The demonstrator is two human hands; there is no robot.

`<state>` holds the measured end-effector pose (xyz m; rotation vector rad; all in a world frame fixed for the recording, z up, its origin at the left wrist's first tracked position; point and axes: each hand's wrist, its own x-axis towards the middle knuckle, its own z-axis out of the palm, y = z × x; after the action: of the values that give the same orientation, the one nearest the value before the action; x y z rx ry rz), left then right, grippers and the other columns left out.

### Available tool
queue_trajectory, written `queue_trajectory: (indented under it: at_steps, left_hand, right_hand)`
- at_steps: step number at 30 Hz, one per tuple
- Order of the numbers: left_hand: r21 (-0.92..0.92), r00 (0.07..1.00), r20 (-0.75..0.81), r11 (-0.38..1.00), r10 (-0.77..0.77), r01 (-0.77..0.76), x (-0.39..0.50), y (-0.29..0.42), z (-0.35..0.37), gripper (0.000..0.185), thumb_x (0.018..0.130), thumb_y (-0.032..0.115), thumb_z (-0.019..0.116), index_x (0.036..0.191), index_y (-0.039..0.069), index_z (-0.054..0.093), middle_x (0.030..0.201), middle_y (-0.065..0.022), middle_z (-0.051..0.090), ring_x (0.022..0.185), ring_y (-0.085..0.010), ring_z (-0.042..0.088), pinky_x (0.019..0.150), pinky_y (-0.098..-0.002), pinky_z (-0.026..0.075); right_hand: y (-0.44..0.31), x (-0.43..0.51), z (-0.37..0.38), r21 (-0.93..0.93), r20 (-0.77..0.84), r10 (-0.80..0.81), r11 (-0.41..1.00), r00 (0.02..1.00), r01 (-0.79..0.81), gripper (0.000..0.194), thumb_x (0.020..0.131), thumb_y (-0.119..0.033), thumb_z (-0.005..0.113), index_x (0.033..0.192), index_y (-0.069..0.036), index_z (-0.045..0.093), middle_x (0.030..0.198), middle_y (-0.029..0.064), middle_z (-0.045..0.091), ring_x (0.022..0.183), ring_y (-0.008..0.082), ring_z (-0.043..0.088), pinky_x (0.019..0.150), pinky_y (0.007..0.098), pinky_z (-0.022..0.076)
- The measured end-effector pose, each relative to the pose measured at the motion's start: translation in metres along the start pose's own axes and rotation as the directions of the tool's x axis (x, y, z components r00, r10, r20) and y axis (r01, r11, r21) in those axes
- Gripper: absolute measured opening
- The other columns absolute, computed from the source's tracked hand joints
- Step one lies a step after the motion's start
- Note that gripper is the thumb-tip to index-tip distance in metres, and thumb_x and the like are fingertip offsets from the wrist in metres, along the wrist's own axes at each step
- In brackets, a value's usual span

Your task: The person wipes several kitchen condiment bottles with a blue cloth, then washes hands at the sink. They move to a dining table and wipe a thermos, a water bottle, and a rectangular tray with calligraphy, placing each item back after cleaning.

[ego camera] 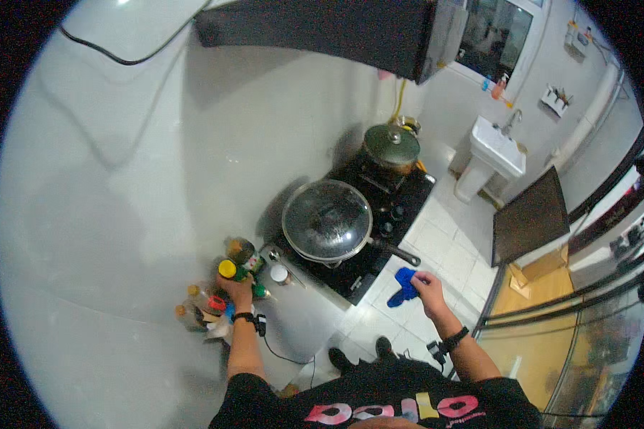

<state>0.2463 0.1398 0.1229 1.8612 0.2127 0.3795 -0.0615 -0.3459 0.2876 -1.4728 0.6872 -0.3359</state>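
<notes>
My left hand is wrapped around a green bottle with a yellow cap, among several bottles beside the stove. Pinched in the fingers of my right hand is a blue cloth, which hangs over the tiled floor. Ahead of me a frying pan with a glass lid sits on the black gas stove. Its dark handle points toward my right hand. A small jar with a white lid and a metal spoon are on the counter, right of my left hand.
A lidded pot stands on the far burner. The range hood overhangs the stove. Clear bottles with orange caps crowd the wall at left. A white pedestal sink and a dark panel stand at right.
</notes>
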Motion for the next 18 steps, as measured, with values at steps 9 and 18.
queue_trajectory:
  at_steps: [9, 18]
  left_hand:
    - [0.276, 0.994, -0.084, 0.96, 0.063, -0.038, -0.01, 0.048, -0.009, 0.116, 0.067, 0.012, 0.092, 0.155, 0.001, 0.018, 0.158, -0.0258, 0.025, 0.147, -0.0421, 0.023, 0.122, -0.0524, 0.021]
    - [0.294, 0.977, -0.118, 0.946, 0.175, -0.134, -0.041, 0.082, -0.044, 0.075, 0.091, 0.011, 0.074, 0.151, 0.001, 0.029, 0.15, -0.0262, 0.038, 0.136, -0.0403, 0.041, 0.113, -0.0509, 0.035]
  right_hand:
    - [0.006, 0.006, -0.012, 0.038, -0.045, 0.091, 0.995, 0.995, -0.089, 0.01, 0.093, -0.008, 0.069, 0.101, -0.003, 0.067, 0.088, 0.0038, 0.064, 0.076, 0.0129, 0.06, 0.068, 0.028, 0.0514]
    - [0.016, 0.029, -0.048, 0.303, -0.049, 0.112, 0.948, 0.993, -0.092, 0.011, 0.094, -0.014, 0.069, 0.103, -0.008, 0.067, 0.091, 0.0013, 0.064, 0.079, 0.0127, 0.06, 0.069, 0.0272, 0.0511]
